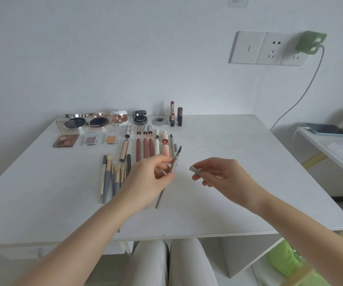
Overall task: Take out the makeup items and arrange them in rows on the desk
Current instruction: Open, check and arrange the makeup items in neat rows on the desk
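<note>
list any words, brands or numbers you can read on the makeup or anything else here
None can be read.
Single eyeshadow pan with brown shade: a faint line of print above it on the clear case, too small and blurred.
Single eyeshadow pan with orange shade: the same kind of faint print above it, unreadable.
Compacts, lipsticks, brow pencil, wall sockets: no legible text.

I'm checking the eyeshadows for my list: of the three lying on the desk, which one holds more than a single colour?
The brown-cased palette at the left end of that row: it shows four pans, while the two small clear-cased eyeshadows to its right hold one pan each.
</note>
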